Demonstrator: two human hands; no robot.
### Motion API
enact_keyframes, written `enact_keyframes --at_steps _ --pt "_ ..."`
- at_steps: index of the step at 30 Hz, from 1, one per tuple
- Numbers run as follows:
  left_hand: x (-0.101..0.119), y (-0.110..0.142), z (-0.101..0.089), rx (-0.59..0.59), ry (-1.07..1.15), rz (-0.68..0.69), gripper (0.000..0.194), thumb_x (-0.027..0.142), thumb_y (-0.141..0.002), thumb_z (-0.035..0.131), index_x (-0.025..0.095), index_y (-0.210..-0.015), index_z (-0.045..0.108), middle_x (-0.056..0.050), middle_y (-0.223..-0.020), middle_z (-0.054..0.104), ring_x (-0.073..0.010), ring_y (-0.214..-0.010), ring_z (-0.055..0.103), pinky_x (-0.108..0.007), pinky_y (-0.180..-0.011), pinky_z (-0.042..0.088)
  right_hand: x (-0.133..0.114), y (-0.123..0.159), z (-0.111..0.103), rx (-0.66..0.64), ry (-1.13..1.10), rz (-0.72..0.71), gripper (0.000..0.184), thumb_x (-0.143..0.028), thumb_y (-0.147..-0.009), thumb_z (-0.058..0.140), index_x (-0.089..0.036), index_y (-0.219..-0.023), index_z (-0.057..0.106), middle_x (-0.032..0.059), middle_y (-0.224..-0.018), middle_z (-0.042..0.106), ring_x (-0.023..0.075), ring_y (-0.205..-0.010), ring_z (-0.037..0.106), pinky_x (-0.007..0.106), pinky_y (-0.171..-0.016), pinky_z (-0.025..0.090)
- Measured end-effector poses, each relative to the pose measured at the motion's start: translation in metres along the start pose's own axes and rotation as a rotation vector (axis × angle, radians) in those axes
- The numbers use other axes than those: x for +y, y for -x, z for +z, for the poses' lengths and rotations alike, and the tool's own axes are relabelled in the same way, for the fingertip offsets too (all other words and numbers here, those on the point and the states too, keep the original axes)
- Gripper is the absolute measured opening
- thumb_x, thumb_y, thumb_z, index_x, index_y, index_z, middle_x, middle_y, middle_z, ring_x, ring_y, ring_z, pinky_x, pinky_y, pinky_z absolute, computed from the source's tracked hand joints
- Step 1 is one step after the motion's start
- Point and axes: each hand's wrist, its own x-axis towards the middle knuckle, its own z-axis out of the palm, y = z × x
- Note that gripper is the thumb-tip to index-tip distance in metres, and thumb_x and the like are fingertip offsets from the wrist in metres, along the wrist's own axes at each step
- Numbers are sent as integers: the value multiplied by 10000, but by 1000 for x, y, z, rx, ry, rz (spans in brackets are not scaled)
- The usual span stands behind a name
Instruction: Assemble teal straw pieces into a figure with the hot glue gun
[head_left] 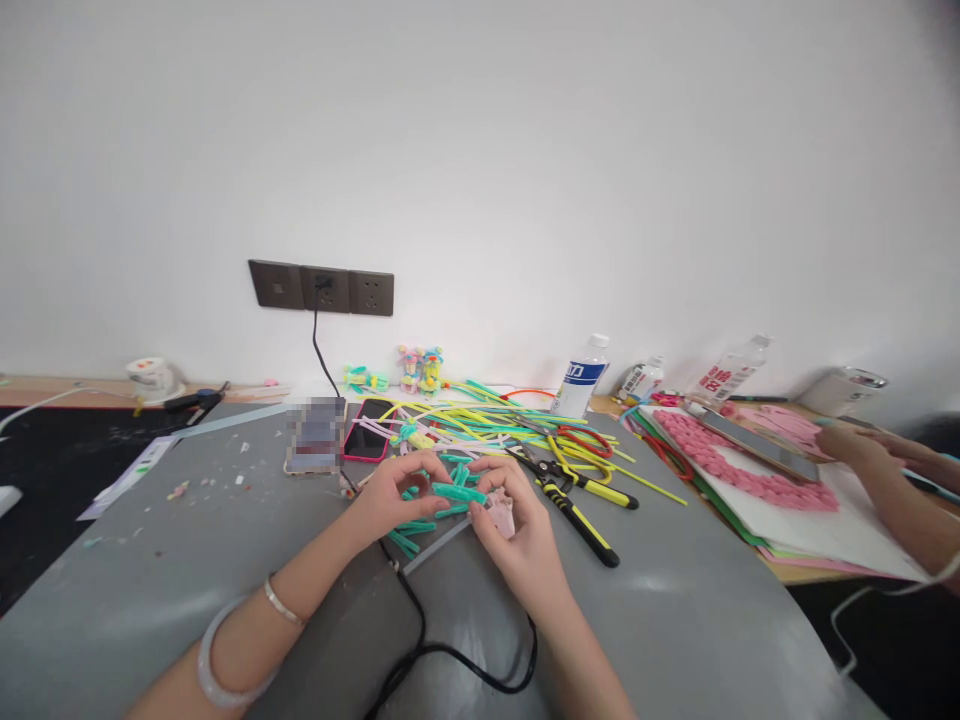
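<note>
Between my fingertips is a folded teal pipe cleaner [459,493], level above the table. My left hand [397,492] pinches its left end, and my right hand [516,525] grips the right end with thumb and fingers. More short teal pipe cleaner pieces [405,537] lie beneath and beside my hands. A pale pink piece [501,512] shows behind my right fingers, partly hidden. Just right of my right hand lie pliers [574,510] with black and yellow handles. Scissors [581,440] with orange-red handles rest beyond them.
Long yellow, teal and white pipe cleaners [480,420] spread across the back. Two phones, one a pink-edged phone [369,430], lie at back left. A black cable [420,650] loops at the front. A bottle [581,378] stands by the wall. Another person's hands [862,445] work at right.
</note>
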Motion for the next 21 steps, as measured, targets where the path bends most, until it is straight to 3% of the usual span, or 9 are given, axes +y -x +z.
enact_keyframes --at_steps 21 --pt "3 1 1 -22 -79 124 218 373 -858 671 161 -842 625 -44 -843 601 -186 -819 554 -294 -760 447 -6 -3 16 -5 -9 26 73 -165 -831 585 -237 -822 571 72 -1060 633 249 -1064 591 372 -920 440"
